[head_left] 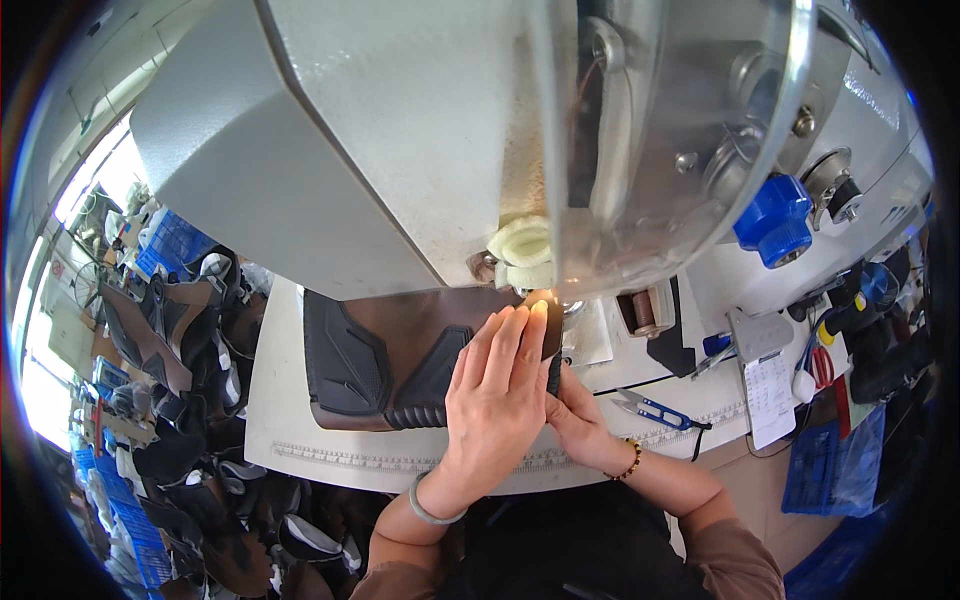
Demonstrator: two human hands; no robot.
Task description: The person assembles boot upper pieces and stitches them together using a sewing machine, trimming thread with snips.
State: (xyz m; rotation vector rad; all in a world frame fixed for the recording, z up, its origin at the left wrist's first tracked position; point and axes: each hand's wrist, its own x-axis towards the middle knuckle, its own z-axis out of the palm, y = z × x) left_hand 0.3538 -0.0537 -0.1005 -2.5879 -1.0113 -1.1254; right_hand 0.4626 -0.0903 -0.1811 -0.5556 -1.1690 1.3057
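A brown and black shoe-upper panel [400, 345] with raised black overlays and a ribbed strip lies on the white sewing table [310, 460]. My left hand [497, 390] rests flat on its right part, fingers stretched toward the lit needle area of the sewing machine [360, 130]. At the panel's right edge is my right hand [582, 420], its thumb beside my left palm and its fingers bent at that edge. Part of the right fingers and the panel beneath my left hand are hidden. The needle itself cannot be made out.
Blue thread snips [655, 410] lie right of my hands, near a thread bobbin [642, 312] and a paper label [768, 395]. Red-handled scissors [822, 368] are farther right. Stacked brown and black pieces [190, 450] crowd the left side. A clear guard [680, 140] hangs above.
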